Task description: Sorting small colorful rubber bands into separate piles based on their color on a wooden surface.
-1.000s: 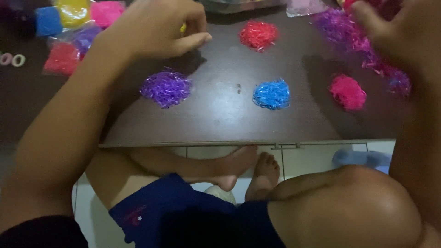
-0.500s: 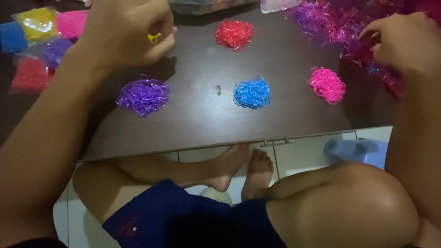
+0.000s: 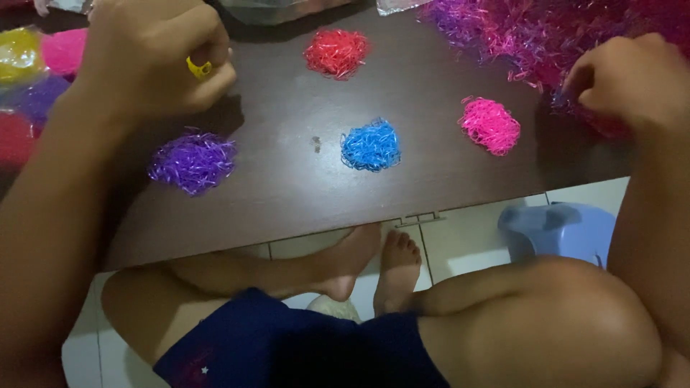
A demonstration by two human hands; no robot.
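Note:
My left hand (image 3: 154, 57) is closed over the far left of the dark table (image 3: 287, 194), pinching small yellow rubber bands (image 3: 199, 68) between its fingers. Below it lies a purple pile of bands (image 3: 192, 162). My right hand (image 3: 625, 79) reaches into the big mixed pink and purple heap (image 3: 532, 32) at the far right, fingers curled in it; what it grips is hidden. Between the hands lie a red pile (image 3: 336, 52), a blue pile (image 3: 370, 145) and a pink pile (image 3: 490, 126).
Bags of sorted bands, yellow (image 3: 18, 54), pink (image 3: 61, 50) and purple, lie at the far left. A clear bag sits at the table's back edge. Below the table edge are my legs on white tiles and a blue plastic stool (image 3: 564, 230).
The view has shifted, so the piles sit further left. My left hand has closed tighter on the yellow bands. My right hand has come down into the mixed heap.

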